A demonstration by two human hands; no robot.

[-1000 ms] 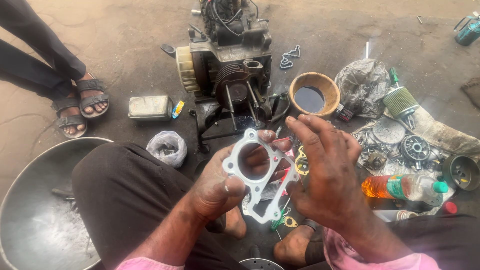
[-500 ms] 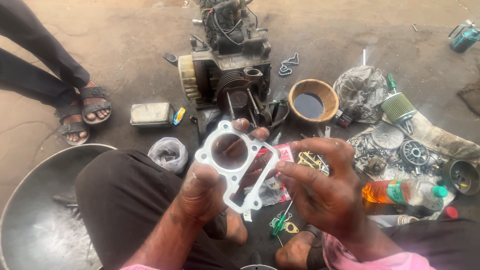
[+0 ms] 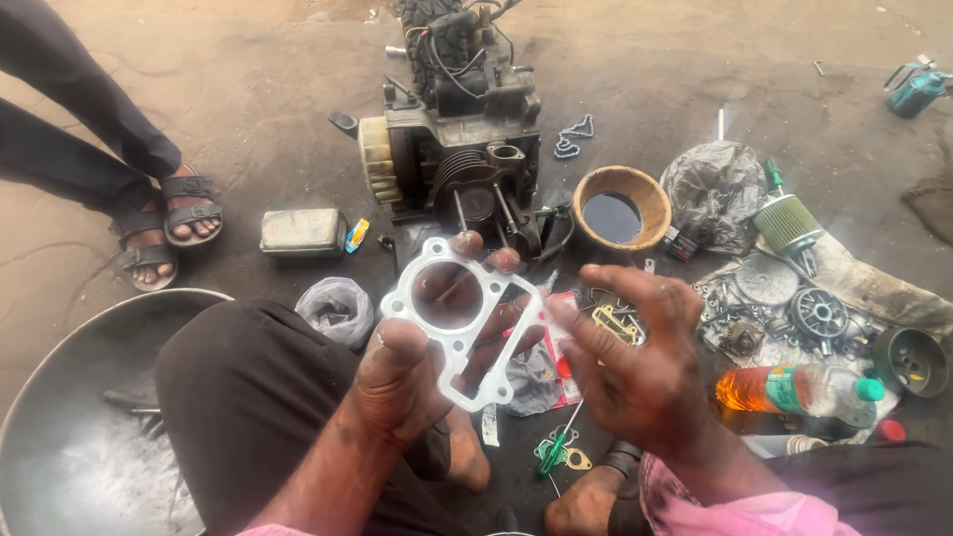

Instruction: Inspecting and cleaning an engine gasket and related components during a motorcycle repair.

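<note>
- My left hand holds the white gasket up, thumb pinching its near edge.
- My right hand is open, fingers touching the gasket's right side, gripping nothing.
- I am checking it; next it needs lining up with the engine farther away.

The left hand is raised, thumb up, fingers curled toward one o'clock; the right hand is spread open toward eleven o'clock.

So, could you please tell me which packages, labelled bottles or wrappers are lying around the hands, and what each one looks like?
Plastic bottle: lying right of the right hand, orange liquid, green label and cap.
Red-and-white packet: flat on the ground behind the white gasket held by the left hand.
Small yellow-and-blue wrapper: beside the grey rectangular box.
Clear knotted plastic bag: by the knee.
</note>
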